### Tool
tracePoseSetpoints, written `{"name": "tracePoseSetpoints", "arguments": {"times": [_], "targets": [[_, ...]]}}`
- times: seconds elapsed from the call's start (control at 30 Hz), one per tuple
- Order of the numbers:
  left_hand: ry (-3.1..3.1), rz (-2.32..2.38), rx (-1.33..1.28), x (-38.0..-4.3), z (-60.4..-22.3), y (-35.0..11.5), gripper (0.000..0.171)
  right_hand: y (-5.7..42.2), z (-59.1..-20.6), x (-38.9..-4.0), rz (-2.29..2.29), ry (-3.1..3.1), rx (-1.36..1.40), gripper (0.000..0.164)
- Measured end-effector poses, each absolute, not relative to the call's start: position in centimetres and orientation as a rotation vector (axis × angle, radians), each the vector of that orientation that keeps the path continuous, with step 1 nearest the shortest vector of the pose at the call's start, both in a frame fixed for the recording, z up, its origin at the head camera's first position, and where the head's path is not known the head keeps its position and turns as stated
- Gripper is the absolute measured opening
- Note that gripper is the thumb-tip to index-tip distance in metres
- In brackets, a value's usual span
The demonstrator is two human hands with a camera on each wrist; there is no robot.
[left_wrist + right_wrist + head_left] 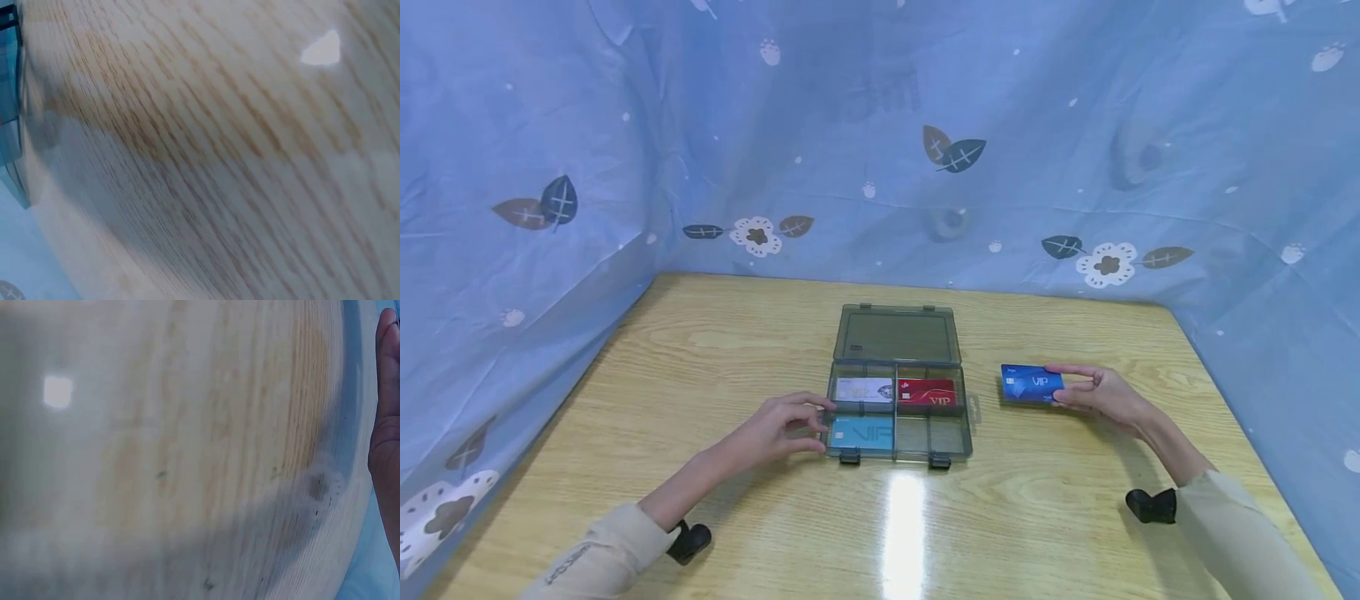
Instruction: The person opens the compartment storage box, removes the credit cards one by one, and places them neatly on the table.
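In the head view, my right hand (1105,396) pinches the right end of a dark blue VIP card (1030,384) between thumb and fingers, close over the table right of the box. A clear grey plastic box (912,435) lies with its lid (898,335) folded back. Inside, a white patterned card (859,389) is at back left, a red VIP card (927,392) at back right, and a light blue VIP card (862,433) at front left. The front right section shows no card. My left hand (782,425) has its loosely bent fingertips right at the box's left edge.
The wood-grain table (737,333) is enclosed by a blue patterned cloth (880,167) at the back and sides. Two dark latches hang on the box's front edge, such as the left latch (850,456). Black wrist devices, such as the right one (1150,506), sit beside the sleeves.
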State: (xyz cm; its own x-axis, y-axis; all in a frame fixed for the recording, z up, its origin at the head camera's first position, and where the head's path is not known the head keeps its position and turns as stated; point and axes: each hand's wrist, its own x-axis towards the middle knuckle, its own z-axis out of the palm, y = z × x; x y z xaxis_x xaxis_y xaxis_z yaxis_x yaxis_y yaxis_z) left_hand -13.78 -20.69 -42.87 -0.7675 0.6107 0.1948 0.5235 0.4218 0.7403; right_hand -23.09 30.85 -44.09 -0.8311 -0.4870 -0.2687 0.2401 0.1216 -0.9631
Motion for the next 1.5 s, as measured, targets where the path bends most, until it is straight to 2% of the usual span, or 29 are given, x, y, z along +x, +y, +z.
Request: {"name": "tracePoseSetpoints", "arguments": {"times": [0.33,1.0,1.5], "targets": [[2.563,1.267,1.030,-14.0,-43.0,-20.6,0.014,31.7,-44.2,-24.7,-1.800,1.872,-0.279,0.040],[2.548,1.270,0.993,-14.0,-42.9,-20.2,0.014,32.4,-44.2,-26.9,-1.922,1.752,-0.184,0.041],[2.569,1.260,0.973,-13.8,-42.9,-20.6,0.014,32.2,-44.6,-28.3,-1.850,1.805,-0.145,0.042]]}}
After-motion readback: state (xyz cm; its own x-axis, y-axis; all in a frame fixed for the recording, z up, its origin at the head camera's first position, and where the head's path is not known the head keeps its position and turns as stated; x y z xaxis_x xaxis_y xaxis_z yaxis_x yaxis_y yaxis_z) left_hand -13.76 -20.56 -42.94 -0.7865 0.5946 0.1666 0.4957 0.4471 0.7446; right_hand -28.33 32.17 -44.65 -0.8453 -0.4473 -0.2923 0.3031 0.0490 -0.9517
